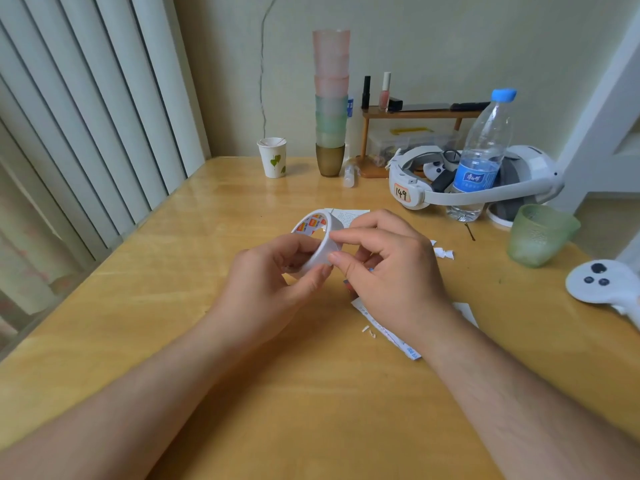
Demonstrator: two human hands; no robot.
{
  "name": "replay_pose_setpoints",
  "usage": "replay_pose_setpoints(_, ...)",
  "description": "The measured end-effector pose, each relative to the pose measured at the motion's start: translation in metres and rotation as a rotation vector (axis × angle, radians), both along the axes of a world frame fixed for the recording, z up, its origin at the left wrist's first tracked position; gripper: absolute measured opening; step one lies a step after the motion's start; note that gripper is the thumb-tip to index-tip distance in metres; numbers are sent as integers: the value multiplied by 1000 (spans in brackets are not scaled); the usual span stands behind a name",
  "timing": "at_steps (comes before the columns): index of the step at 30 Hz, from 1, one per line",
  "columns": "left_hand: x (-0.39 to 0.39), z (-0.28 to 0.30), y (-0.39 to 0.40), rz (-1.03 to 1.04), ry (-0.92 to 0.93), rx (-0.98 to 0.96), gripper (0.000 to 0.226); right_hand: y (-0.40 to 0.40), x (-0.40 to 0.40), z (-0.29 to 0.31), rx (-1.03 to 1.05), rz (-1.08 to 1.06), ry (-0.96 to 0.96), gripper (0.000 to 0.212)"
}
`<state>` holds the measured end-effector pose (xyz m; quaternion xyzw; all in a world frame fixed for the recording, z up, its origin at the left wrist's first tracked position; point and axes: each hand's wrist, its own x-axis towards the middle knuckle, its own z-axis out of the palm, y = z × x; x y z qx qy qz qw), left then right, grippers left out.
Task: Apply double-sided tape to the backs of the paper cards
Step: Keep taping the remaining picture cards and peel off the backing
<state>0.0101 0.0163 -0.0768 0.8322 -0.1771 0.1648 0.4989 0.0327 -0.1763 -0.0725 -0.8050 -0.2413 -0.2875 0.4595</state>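
A white roll of double-sided tape with an orange-printed core is held above the middle of the wooden table. My left hand grips it from below and the left. My right hand pinches the roll's outer edge with thumb and forefinger. A white paper card lies flat just behind the roll. Another paper card with blue and red print lies under my right wrist, mostly hidden. Small torn white scraps lie to the right of my hands.
At the back stand a paper cup, a tall stack of coloured cups, a small wooden shelf, a white headset and a water bottle. A green glass and a white controller sit at the right.
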Motion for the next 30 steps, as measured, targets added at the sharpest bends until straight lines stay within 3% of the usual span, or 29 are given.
replay_pose_setpoints(8, -2, 2, 0, 49, -16, 91, 17, 3, -4, 4, 64, 29, 111, 16)
replay_pose_setpoints(15, -8, 11, -3, 77, 66, 143, 18, 8, -9, 6, 9, 40, 60, 17)
replay_pose_setpoints(20, -11, 14, -4, 51, 126, 135, 9, 10, -11, 5, 14, 56, 123, 15)
replay_pose_setpoints(27, -11, 11, -4, 86, 103, 177, 17, 9, -14, 8, 72, 95, 226, 33)
replay_pose_setpoints(30, -8, 8, -3, 71, 63, 205, 16, 9, -14, 7, 13, 63, 235, 25)
